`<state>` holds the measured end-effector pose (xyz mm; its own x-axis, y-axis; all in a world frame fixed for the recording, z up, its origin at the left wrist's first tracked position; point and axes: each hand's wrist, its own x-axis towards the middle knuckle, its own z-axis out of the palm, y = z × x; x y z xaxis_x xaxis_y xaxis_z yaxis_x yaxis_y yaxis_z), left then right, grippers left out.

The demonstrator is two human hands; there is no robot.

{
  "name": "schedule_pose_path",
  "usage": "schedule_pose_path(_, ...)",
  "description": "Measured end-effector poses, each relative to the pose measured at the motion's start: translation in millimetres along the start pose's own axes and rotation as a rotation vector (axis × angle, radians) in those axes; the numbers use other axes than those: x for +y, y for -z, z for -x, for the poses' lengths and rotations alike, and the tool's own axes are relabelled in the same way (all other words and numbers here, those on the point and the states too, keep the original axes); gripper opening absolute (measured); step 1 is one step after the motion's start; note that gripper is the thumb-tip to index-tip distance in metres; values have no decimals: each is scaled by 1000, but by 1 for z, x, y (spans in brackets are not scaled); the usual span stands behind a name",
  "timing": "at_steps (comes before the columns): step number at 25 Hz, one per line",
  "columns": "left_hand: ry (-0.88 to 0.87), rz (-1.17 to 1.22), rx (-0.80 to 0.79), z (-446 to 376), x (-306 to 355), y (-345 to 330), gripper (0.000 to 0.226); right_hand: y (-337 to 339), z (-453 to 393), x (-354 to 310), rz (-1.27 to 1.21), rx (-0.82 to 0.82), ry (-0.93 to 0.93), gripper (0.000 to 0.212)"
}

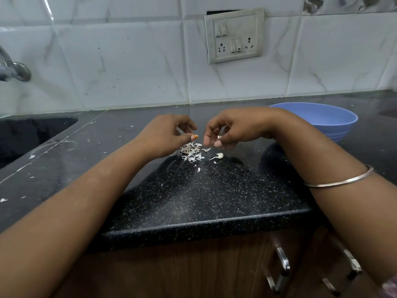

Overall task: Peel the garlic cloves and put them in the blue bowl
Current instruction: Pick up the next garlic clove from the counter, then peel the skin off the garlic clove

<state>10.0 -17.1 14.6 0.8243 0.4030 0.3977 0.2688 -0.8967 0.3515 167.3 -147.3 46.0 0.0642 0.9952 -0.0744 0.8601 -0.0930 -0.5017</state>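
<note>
While the left hand (169,134) curls empty, the right hand (232,130) pinches a garlic clove (219,137).

2 hands (169,134) up, 1 blue bowl (322,121), 1 garlic clove (220,155) on counter, 1 peel pile (192,152), 1 bangle (341,179).
</note>
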Motion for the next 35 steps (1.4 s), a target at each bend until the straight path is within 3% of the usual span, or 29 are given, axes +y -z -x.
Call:
schedule_pose_path(5, 5, -17, -11, 0, 0, 0, 25, 3, 4, -2, 122, -110, -8, 30)
schedule_pose_path(11, 2, -42, -3, 1, 3, 2, 23, -2, -1, -1, 170, -89, 17, 16)
schedule_pose_path(19, 0, -17, -6, 1, 2, 1, 20, -5, -7, 4, 40, -14, 14, 7)
schedule_pose_path(28, -4, 143, 31, -1, 3, -1, 20, -12, -13, 2, -337, 296, 45, 10)
schedule_pose_path(32, 30, 265, 60, -2, 1, 1, 11, -23, -19, -2, -589, 348, 54, 10)
schedule_pose_path(35, 61, 321, 50, -2, -2, 0, 17, -29, -22, -3, -698, 357, 26, 13)
